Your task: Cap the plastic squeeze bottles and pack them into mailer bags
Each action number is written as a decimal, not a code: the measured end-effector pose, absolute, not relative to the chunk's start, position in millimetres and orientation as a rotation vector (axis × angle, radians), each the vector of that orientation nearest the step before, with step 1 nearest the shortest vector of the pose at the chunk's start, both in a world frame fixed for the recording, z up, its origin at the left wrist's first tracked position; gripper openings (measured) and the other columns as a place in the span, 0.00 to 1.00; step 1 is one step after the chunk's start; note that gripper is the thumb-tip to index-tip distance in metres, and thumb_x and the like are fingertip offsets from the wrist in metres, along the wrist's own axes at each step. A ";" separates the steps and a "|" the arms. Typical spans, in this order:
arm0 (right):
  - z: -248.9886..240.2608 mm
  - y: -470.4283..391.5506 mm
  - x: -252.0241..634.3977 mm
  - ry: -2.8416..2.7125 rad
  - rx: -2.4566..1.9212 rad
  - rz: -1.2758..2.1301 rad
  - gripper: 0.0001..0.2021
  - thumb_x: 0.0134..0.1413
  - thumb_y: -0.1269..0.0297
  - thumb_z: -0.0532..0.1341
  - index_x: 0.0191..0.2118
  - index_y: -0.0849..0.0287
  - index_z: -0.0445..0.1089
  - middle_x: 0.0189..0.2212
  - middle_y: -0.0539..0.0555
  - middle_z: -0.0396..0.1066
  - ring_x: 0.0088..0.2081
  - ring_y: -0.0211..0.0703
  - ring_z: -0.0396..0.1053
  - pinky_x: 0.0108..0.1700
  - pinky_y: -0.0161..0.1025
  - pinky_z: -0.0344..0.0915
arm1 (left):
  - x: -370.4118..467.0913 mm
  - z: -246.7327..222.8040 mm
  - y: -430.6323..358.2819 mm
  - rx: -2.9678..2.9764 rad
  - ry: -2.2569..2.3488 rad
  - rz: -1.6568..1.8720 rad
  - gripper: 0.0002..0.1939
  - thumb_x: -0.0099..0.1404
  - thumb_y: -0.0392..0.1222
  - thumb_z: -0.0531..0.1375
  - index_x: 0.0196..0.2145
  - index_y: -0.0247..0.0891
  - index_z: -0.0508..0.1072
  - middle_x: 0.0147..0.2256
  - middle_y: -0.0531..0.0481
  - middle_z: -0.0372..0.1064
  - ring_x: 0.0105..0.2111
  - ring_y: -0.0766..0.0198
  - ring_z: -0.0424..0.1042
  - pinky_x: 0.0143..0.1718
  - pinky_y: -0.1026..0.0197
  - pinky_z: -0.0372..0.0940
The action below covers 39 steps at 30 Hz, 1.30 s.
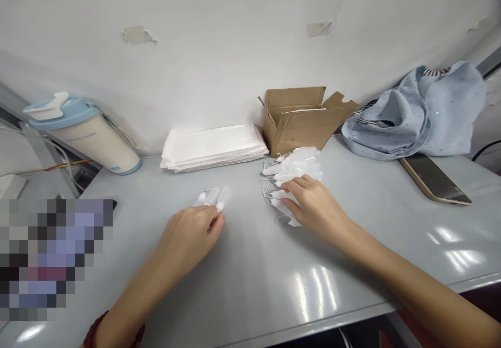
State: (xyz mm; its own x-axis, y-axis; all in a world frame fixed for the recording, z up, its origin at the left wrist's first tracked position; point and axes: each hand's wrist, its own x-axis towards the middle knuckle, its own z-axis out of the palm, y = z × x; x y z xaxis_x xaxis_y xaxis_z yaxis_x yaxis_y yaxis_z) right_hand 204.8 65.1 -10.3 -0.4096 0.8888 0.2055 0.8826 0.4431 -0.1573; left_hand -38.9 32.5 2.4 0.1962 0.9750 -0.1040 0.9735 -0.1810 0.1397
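My left hand point(191, 233) is over a few small translucent white tubes point(212, 196) at the centre left of the grey table, its fingers closed on their near ends. To the right, my right hand point(313, 204) reaches onto a pile of similar white pieces point(295, 165) with thin white strings at their left ends. Its thumb and fingers are bent round pieces at the near side of the pile. The fingertips of both hands are partly hidden by the hands and the pieces.
White flat packets point(213, 147) are stacked by the wall beside an open cardboard box point(305, 129). A bottle point(94, 139) leans at the left, above a blurred-out device point(58, 259). At the right lie a light blue cloth bag point(442, 113) and a phone point(434, 178).
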 end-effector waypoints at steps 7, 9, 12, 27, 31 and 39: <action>-1.1 59.9 200.5 -2.535 -1.666 -0.024 0.08 0.52 0.78 0.59 0.37 0.66 0.73 0.36 0.61 0.74 0.41 0.56 0.68 0.40 0.47 0.66 | -37.2 -3.8 30.1 2.351 1.818 0.100 0.19 0.66 0.45 0.45 0.19 0.40 0.45 0.17 0.56 0.49 0.18 0.66 0.47 0.23 0.62 0.41; -0.7 59.8 200.7 -2.544 -1.682 -0.045 0.09 0.50 0.80 0.58 0.36 0.66 0.73 0.36 0.61 0.75 0.41 0.56 0.68 0.40 0.47 0.66 | -36.4 -4.6 29.8 2.359 1.809 0.111 0.19 0.66 0.45 0.45 0.19 0.40 0.45 0.17 0.56 0.49 0.18 0.67 0.47 0.23 0.63 0.41; -1.9 59.9 201.5 -2.540 -1.667 -0.082 0.10 0.48 0.82 0.58 0.36 0.65 0.73 0.34 0.61 0.75 0.40 0.55 0.69 0.39 0.46 0.66 | -35.6 -5.1 28.4 2.374 1.816 0.168 0.19 0.66 0.45 0.45 0.19 0.40 0.45 0.17 0.56 0.49 0.18 0.67 0.46 0.22 0.63 0.41; 9.5 46.1 202.6 -2.027 -1.291 0.507 0.13 0.56 0.67 0.58 0.47 0.60 0.67 0.40 0.56 0.74 0.38 0.44 0.72 0.31 0.35 0.67 | -31.3 -5.9 24.0 2.196 1.692 0.430 0.11 0.67 0.46 0.49 0.34 0.40 0.66 0.22 0.57 0.66 0.20 0.66 0.62 0.24 0.64 0.56; 14.5 42.1 198.9 -1.947 -1.295 0.673 0.11 0.56 0.66 0.58 0.46 0.59 0.69 0.37 0.54 0.74 0.33 0.40 0.71 0.22 0.31 0.62 | -29.1 -1.7 23.0 2.076 1.611 0.485 0.16 0.67 0.48 0.50 0.49 0.40 0.63 0.27 0.56 0.69 0.23 0.66 0.66 0.28 0.63 0.62; 9.8 41.4 194.8 -1.948 -1.230 0.766 0.09 0.59 0.65 0.57 0.43 0.60 0.69 0.29 0.51 0.71 0.29 0.36 0.67 0.24 0.30 0.61 | -24.3 0.0 23.5 2.091 1.446 0.534 0.12 0.68 0.42 0.49 0.37 0.39 0.72 0.27 0.54 0.71 0.25 0.66 0.67 0.26 0.65 0.61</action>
State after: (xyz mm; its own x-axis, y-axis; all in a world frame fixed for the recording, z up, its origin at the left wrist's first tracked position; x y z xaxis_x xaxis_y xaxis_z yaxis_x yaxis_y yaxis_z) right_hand 194.8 41.4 9.8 -0.3050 0.9204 0.2445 0.5072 0.3743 -0.7763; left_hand -24.3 23.5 0.0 0.3467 0.9378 0.0190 0.7250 -0.2807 0.6290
